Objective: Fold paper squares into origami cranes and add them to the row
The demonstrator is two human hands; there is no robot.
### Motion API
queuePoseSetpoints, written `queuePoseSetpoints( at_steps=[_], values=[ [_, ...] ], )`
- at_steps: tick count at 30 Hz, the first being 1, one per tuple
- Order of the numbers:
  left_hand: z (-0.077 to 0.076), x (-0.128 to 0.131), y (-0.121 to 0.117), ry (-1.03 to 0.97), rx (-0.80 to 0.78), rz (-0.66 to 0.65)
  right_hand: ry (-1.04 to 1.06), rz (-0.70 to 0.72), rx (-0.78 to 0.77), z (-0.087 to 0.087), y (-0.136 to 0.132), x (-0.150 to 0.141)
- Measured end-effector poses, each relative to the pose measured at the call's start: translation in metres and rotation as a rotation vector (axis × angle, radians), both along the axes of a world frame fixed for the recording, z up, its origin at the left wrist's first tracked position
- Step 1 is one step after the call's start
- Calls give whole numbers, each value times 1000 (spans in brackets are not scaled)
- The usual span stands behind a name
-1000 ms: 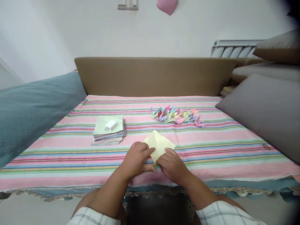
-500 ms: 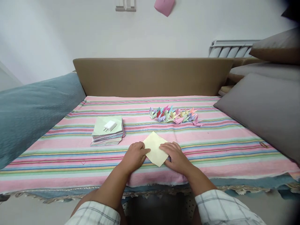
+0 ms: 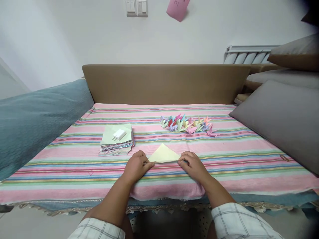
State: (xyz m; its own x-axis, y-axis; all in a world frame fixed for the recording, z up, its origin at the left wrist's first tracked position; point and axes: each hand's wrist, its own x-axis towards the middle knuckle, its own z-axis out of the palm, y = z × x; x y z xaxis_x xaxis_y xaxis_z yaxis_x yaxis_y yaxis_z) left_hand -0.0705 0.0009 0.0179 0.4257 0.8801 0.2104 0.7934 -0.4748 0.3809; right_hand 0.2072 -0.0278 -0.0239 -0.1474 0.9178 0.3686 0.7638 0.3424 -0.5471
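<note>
A pale yellow sheet of origami paper [image 3: 163, 154] lies as a triangle on the striped cloth, its peak pointing away from me and its long edge towards me. My left hand [image 3: 137, 167] pinches the left corner between thumb and fingers. At the right corner, my right hand [image 3: 193, 166] is closed in a similar pinch. Beyond the paper, slightly to the right, several small folded paper cranes [image 3: 185, 124] in mixed colours lie in a cluster. To the left sits a stack of square paper [image 3: 117, 146], with a white charger plug [image 3: 119, 134] on top.
The striped cloth [image 3: 74, 159] covers the seat up to a brown backrest [image 3: 164, 84]. A blue cushion [image 3: 42, 119] leans at the left, and grey cushions [image 3: 284, 116] pile up at the right. A small brown loop [image 3: 284, 158] lies near the right cushion.
The yellow paper went from a flat diamond to a triangle. Both hands moved from its surface and sides to its two side corners. The view has shifted slightly.
</note>
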Motion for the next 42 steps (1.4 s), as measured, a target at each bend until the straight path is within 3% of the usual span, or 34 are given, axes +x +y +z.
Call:
queuePoseSetpoints(
  at_steps=[7, 13, 15, 19, 25, 28, 32, 36, 42],
  values=[
    [-6, 5, 4, 40, 48, 116, 10, -179, 23, -9, 8, -4],
    [-7, 15, 2, 167, 143, 188, -27, -247, 6, -8, 10, -7],
    [-9, 24, -2, 189, 216, 129, -32, -259, 11, -7, 10, -8],
    [-16, 47, -15, 216, 220, -161, -35, -258, 27, -7, 11, -8],
    [-17, 60, -25, 264, 180, -171, -31, -290, 60, -4, 9, -10],
    [-17, 59, -25, 270, 180, -164, -60, -212, 192, 1, -2, -25],
    [-20, 58, -25, 247, 185, -155, -99, 162, 211, 2, -20, -52],
    [-20, 56, -25, 236, 174, -149, -99, 125, 154, -1, -26, -56],
    [-12, 44, -25, 276, 123, -98, -79, -32, 29, 4, -26, -29]
  ],
)
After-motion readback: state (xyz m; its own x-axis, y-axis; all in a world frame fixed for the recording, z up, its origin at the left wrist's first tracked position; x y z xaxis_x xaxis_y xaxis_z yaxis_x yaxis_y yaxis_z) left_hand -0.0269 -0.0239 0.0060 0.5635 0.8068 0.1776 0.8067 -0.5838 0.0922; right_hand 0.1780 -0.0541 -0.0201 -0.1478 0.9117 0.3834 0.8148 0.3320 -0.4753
